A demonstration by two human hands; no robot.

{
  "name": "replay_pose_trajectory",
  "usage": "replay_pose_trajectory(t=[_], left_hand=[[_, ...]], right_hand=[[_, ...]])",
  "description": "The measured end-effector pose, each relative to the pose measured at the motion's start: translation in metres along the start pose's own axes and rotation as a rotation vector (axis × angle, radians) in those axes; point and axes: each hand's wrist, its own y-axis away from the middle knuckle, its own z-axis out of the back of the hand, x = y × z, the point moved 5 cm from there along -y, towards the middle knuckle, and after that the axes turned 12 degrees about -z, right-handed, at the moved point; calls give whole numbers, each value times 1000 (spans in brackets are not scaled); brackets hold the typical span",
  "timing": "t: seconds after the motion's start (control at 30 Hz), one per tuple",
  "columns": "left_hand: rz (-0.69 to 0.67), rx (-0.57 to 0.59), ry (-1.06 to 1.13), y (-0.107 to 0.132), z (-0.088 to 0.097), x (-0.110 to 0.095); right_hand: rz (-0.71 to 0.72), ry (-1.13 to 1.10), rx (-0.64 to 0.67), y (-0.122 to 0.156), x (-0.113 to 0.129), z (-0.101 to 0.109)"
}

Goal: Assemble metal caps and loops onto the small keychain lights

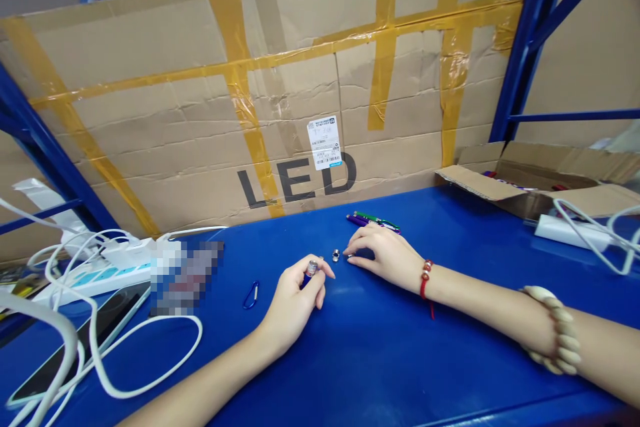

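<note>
My left hand (pixel 299 293) is closed around a small cylinder with a silver end and a dark blue body (pixel 312 269), possibly a mini flashlight; most of it is hidden by the fingers. Just to the right lies a small silver metal piece (pixel 336 255) on the blue table (pixel 380 347). Beside that piece, my right hand (pixel 383 250) rests low over the table, thumb and fingers slightly apart, with no held thing visible. Behind its knuckles lie a purple pen-like stick (pixel 358 219) and a green one (pixel 369 217). A blue carabiner (pixel 251 295) lies left of my left hand.
A large cardboard box (pixel 300 100) marked LED stands across the back. On the left are a power strip (pixel 107 272), looping white cables (pixel 150 392) and a phone (pixel 83 343). An opened carton (pixel 540 180) and a white adapter (pixel 573 232) sit at the right.
</note>
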Motion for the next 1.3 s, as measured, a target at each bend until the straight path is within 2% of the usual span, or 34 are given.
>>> replay_pose_trajectory(t=[0.13,0.3,0.4,0.6,0.87,1.1,1.3], left_hand=[[38,-79,-31,-1,6,7],[8,-86,-78,-3,7,6],[-38,-49,-87,-3,5,1],[-142,81,-158,0,-2,-9],[-243,130,-263,4,-4,-15],[-300,137,-344,4,-3,-19],[-381,106,-417,4,-3,-20]], right_hand=[[-28,14,-38,-2,-1,5],[-50,-81,-138,-1,3,15],[-51,-269,-206,1,7,22],[-45,-665,-192,8,20,28],[-16,-772,-215,15,29,35],[-7,-752,-85,13,29,31],[-81,-804,218,4,17,17]])
